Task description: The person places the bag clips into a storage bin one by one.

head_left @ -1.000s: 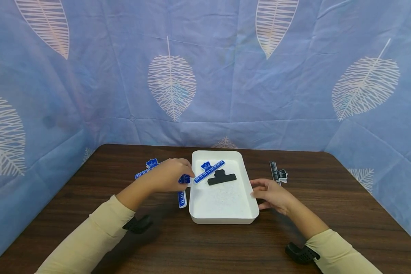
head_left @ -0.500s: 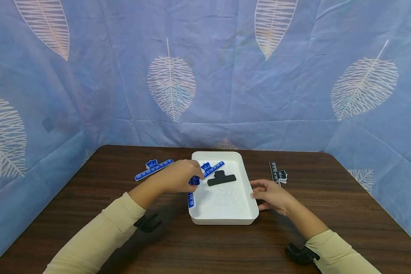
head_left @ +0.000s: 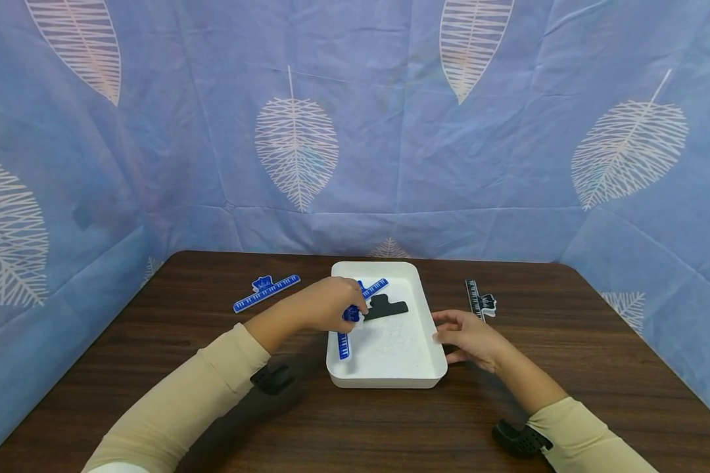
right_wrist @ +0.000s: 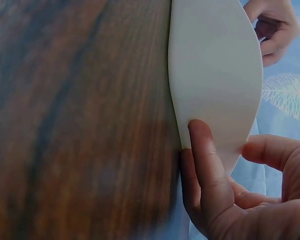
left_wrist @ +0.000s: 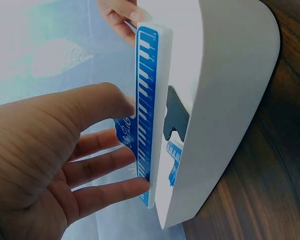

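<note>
My left hand (head_left: 331,303) pinches a blue music clip (left_wrist: 146,105) by its handle, between thumb and fingers. Its long bar has a piano-key print, and it hangs over the left part of a white tray (head_left: 399,351). Inside the tray lie another blue clip (head_left: 375,288), partly hidden by the left hand, and a plain black clip (head_left: 390,310). My right hand (head_left: 470,336) holds the tray's right side, with the thumb (right_wrist: 257,149) at the rim and fingers (right_wrist: 202,145) against the outer wall.
Left of the tray, a blue piano-print clip (head_left: 266,293) lies on the dark wooden table (head_left: 355,427). A black piano-print clip (head_left: 479,301) lies to the right, just beyond the right hand. A blue leaf-patterned cloth (head_left: 367,164) hangs behind the table.
My left hand has carried the blue clip rightward, from beside the tray's left edge to over its inside. The right hand has stayed at the tray's side.
</note>
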{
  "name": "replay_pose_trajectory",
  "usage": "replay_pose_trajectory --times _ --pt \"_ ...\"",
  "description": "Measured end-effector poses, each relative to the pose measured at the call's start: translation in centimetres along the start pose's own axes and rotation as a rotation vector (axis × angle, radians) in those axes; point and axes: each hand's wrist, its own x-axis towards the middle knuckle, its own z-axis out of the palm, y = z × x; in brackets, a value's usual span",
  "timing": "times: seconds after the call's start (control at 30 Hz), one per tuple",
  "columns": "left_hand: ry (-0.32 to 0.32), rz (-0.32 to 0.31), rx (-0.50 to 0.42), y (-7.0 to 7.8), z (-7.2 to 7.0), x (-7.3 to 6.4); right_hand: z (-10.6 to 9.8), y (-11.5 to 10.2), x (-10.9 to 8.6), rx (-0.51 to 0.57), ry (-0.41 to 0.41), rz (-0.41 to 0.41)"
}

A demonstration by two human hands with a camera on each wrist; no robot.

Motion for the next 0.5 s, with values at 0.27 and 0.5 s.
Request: replay_pose_trajectory --times 0.27,0.5 --pt "-0.066 0.018 0.011 0.3 0.4 1.5 0.1 0.0 0.0 0.002 0.007 0.003" --pt "-0.122 0.049 0.059 0.5 0.7 2.6 0.2 -0.3 -0.1 0.005 0.003 0.002"
